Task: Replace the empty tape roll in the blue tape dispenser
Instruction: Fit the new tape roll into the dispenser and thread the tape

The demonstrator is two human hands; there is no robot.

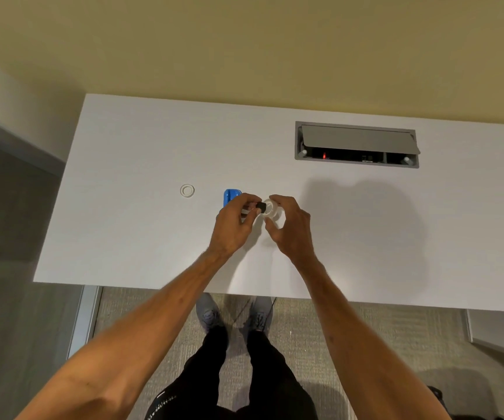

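The blue tape dispenser [230, 197] stands on the white desk [141, 237], mostly hidden behind my left hand [235, 223]. That hand pinches a small black spindle piece [262, 206] between thumb and fingers. My right hand [288, 225] holds a clear tape roll [272, 209] right against the black piece, above the desk. A small white ring, an empty tape core [187, 190], lies flat on the desk to the left of the dispenser.
A grey cable hatch [357, 144] with its lid raised is set into the desk at the back right. The desk's front edge runs just above my shoes [211, 313]. The yellow wall [244, 50] is behind the desk.
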